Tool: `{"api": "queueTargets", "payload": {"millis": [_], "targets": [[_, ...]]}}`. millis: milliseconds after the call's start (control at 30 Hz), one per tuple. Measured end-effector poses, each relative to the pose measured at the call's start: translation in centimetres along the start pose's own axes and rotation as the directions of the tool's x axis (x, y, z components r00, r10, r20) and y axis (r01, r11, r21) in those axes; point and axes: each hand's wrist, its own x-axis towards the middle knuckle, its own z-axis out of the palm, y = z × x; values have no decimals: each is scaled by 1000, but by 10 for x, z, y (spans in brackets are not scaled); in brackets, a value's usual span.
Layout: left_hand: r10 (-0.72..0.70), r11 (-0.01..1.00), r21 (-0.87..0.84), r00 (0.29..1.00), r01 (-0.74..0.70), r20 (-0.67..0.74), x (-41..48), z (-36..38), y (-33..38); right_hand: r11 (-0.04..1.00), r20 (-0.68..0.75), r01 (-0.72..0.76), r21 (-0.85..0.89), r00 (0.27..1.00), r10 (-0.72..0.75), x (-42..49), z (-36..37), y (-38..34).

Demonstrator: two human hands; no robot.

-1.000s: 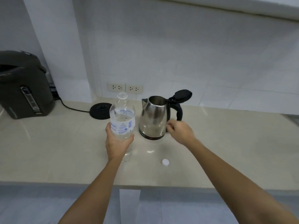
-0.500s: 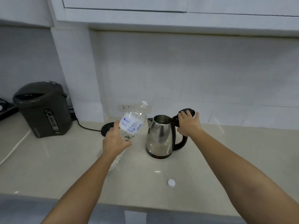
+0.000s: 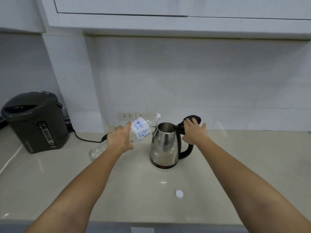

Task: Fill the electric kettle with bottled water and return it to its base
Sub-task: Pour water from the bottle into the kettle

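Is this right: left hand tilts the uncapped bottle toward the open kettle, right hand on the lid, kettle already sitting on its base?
Not quite. The head view shows the kettle standing on the bare counter; its black base lies apart, behind the left hand. The rest holds: the left hand tilts the uncapped bottle toward the open kettle, and the right hand rests on the raised lid.

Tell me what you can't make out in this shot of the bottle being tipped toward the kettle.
- Head view: whether water is leaving the bottle; its mouth is small and blurred.
- Water level in the kettle: the steel wall hides it.
- Kettle base: mostly behind the left hand.
- Right hand: its grip on the lid is unclear; fingers cover it.
- Bottle label: too small to read.
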Motion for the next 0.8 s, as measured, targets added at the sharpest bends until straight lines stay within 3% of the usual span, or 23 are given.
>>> {"api": "queueTargets", "payload": {"millis": [800], "targets": [[81,959,273,996,-69,-34,29,-16,-1,1000,88,8,24,996,-10,2,-10,4]]}}
